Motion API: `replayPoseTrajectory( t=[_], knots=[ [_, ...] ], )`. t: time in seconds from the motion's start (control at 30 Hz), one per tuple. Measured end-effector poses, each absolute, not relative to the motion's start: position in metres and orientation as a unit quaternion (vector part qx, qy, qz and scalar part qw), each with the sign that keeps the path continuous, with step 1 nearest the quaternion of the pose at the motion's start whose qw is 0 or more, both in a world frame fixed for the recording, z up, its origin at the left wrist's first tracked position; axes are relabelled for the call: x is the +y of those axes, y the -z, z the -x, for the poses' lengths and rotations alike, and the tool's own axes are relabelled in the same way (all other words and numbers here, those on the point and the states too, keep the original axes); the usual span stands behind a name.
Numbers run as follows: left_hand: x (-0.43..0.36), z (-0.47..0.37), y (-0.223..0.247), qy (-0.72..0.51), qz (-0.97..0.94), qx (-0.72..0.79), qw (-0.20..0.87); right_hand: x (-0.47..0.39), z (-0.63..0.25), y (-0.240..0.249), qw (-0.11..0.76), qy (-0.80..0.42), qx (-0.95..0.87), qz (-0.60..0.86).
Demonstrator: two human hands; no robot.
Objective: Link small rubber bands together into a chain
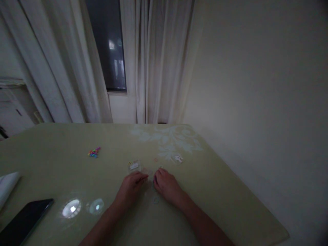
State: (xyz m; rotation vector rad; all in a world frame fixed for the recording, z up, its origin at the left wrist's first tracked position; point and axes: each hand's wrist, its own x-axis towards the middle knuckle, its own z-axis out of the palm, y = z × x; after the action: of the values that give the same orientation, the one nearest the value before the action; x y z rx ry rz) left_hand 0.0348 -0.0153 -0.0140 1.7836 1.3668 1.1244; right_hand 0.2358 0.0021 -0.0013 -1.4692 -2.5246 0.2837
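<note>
My left hand [132,187] is low over the table, its thumb and fingers pinched together. Facing it across a narrow gap, my right hand [166,186] is closed in a pinch too. Whatever sits between the fingertips of either hand is too small and dim to make out. Just beyond my left hand lies a small clear packet [134,165] with a pale label and a bit of yellow. A faint clear ring [156,200] rests on the table between my wrists. Past my right hand are a tiny orange piece [156,160] and a small white item [178,159].
Several bright little pieces [94,152] lie in a heap at the left on the table [217,191]. A black flat device [25,222] and a white object [9,184] are at the near left. A wall [256,85] borders the right edge; curtains [164,61] hang behind.
</note>
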Motion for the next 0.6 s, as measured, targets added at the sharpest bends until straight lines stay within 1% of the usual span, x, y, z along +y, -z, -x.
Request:
replayPoseTrajectory(
  t=[0.07,0.17,0.27,0.33,0.4,0.47,0.6],
  knots=[
    [-0.016,-0.037,0.017,-0.396,-0.720,0.495,0.284,0.003,-0.240,-0.002,0.143,-0.137,-0.841,0.503],
    [-0.018,-0.039,0.020,-0.352,-0.755,0.491,0.256,0.006,-0.251,-0.011,0.217,-0.258,-0.804,0.490],
    [-0.019,-0.036,0.020,-0.321,-0.761,0.506,0.249,0.007,-0.262,-0.017,0.247,-0.381,-0.770,0.449],
    [-0.020,-0.033,0.019,-0.312,-0.757,0.510,0.263,0.006,-0.266,-0.018,0.229,-0.436,-0.760,0.423],
    [-0.020,-0.030,0.017,-0.309,-0.746,0.517,0.283,0.003,-0.268,-0.018,0.196,-0.462,-0.765,0.404],
    [-0.020,-0.027,0.015,-0.305,-0.737,0.524,0.300,0.000,-0.269,-0.020,0.170,-0.460,-0.783,0.383],
    [-0.019,-0.017,0.009,-0.256,-0.742,0.528,0.324,-0.003,-0.268,-0.025,0.153,-0.425,-0.815,0.361]
  ],
)
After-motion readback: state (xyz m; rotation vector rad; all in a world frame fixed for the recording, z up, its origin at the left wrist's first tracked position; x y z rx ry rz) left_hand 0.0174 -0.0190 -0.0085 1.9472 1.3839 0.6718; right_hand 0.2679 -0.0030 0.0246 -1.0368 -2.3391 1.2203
